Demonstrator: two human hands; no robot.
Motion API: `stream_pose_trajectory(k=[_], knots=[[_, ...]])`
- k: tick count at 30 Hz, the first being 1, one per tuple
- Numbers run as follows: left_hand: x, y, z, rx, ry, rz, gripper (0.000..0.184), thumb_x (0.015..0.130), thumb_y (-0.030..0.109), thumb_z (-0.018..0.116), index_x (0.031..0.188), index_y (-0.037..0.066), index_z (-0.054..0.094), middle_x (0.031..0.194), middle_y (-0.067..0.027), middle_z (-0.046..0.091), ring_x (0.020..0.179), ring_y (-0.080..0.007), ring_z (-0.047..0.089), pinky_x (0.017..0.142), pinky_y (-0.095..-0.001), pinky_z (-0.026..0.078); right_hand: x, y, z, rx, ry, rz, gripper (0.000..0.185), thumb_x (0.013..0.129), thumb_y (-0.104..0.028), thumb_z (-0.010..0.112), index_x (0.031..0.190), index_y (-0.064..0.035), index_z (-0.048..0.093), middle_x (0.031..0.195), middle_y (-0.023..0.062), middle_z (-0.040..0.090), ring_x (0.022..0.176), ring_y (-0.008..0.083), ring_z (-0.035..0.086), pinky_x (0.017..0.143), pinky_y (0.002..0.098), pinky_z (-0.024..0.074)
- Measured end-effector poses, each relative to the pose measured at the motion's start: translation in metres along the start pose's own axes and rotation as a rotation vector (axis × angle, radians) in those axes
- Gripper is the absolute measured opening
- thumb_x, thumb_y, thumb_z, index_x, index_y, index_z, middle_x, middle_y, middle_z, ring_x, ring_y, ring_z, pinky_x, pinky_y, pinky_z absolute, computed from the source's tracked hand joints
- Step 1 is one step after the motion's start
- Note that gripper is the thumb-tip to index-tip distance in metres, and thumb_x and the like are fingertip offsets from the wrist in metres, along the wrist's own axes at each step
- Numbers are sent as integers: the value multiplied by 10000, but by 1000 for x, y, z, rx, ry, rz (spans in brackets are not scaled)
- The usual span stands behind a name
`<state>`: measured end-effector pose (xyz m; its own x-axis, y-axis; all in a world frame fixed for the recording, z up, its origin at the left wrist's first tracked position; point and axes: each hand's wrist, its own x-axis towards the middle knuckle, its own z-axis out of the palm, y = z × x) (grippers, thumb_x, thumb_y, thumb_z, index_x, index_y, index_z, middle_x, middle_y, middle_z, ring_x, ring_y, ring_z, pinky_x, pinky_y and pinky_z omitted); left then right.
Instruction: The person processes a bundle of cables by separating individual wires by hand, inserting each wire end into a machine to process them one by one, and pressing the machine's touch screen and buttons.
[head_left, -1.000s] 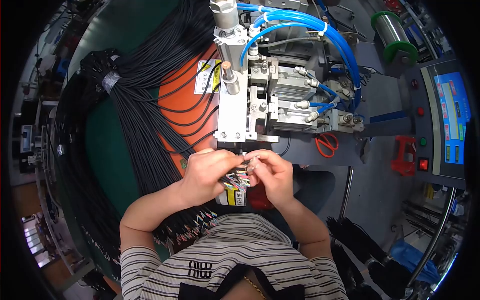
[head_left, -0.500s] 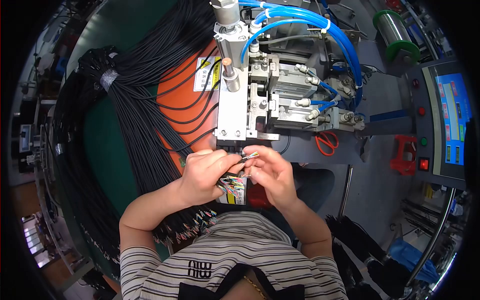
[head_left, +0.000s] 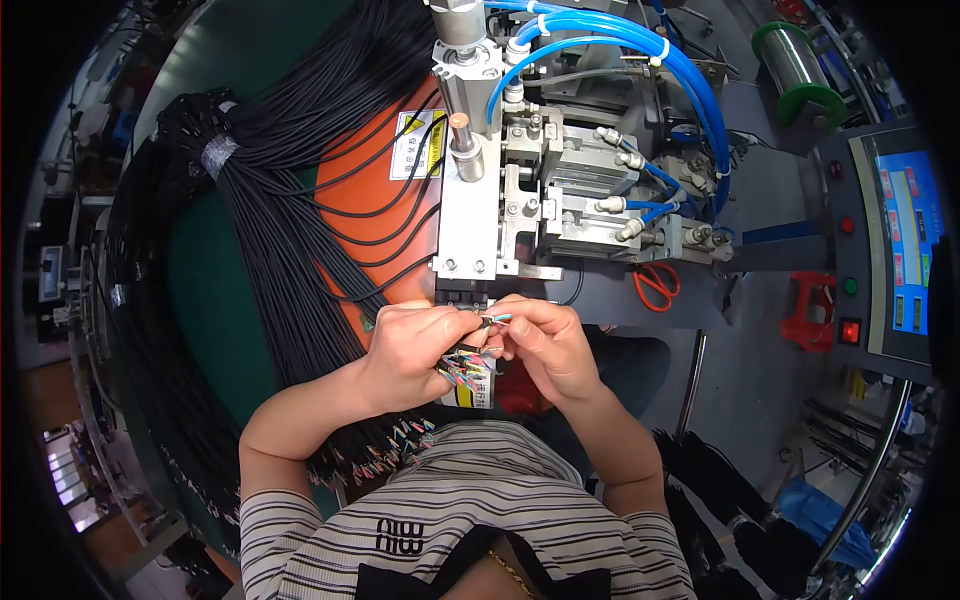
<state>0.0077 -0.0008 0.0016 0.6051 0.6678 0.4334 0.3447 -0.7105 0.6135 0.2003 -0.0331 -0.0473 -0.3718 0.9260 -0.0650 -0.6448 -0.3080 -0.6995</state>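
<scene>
My left hand (head_left: 412,348) is closed around a bunch of black cables, and their stripped, multicoloured wire ends (head_left: 462,374) stick out below its fingers. Between its thumb and forefinger one cable points to the right. The fine coloured wires (head_left: 501,318) of that cable lie between the thumb and fingers of my right hand (head_left: 552,348), which is closed in a pinch. Both hands are just in front of the machine's lower edge, close to its small black fixture (head_left: 462,296). My fingers hide part of the wires.
A pneumatic machine (head_left: 468,225) with blue air hoses (head_left: 690,90) stands ahead. Many black cables (head_left: 265,235) lie on the left over an orange surface (head_left: 350,235). Red-handled scissors (head_left: 656,288), a wire spool (head_left: 795,70) and a control screen (head_left: 908,240) are on the right.
My right fingers have closed in on the wire ends of the single cable, and fewer of its colours show. My left hand stays almost in place.
</scene>
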Motion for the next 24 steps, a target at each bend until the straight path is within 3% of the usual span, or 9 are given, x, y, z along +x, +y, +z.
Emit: stream_pose_trajectory(k=[4, 7, 14, 20, 22, 24], knots=[[2, -4, -2, -122, -44, -58, 217, 734, 7, 702, 929, 2, 608, 717, -89, 643, 596, -239, 637, 541, -312, 483, 1, -6, 0, -7, 6, 55, 177, 933, -26, 590, 1083, 33, 664, 999, 86, 641, 776, 115, 635, 602, 207, 468], [4, -5, -3, -207, -90, -109, 163, 765, -10, 675, 914, -5, 609, 723, -103, 647, 608, -243, 643, 560, -315, 501, 1, -11, 2, -242, 45, -39, 161, 922, -5, 597, 1061, 40, 667, 1002, 90, 640, 756, 109, 648, 556, 189, 466], [7, -5, -11, -350, -239, -234, 136, 750, -14, 672, 872, 1, 614, 703, -99, 646, 590, -227, 642, 553, -300, 503, 4, -18, -6, -284, -36, 12, 140, 906, 29, 603, 1027, 58, 668, 990, 97, 639, 737, 108, 652, 585, 189, 496], [0, -5, -6, -252, -261, -263, 162, 695, 1, 685, 835, 32, 609, 670, -67, 631, 567, -230, 632, 529, -308, 487, 7, -25, -4, -530, -51, -71, 115, 881, 42, 627, 984, 61, 673, 905, 81, 644, 658, 86, 635, 560, 193, 495], [2, -3, -4, -91, -218, -147, 180, 678, 27, 700, 833, 39, 609, 644, -56, 608, 543, -227, 613, 508, -315, 456, 7, -21, -3, -522, -16, -96, 89, 866, 38, 640, 946, 57, 673, 868, 72, 643, 621, 70, 618, 528, 193, 481], [0, 1, -2, 67, -178, -59, 204, 657, 53, 713, 833, 43, 609, 627, -48, 591, 521, -222, 593, 492, -318, 422, 6, -22, 4, -821, 20, -234, 66, 838, 37, 657, 902, 52, 661, 835, 74, 638, 581, 63, 595, 495, 202, 466]])
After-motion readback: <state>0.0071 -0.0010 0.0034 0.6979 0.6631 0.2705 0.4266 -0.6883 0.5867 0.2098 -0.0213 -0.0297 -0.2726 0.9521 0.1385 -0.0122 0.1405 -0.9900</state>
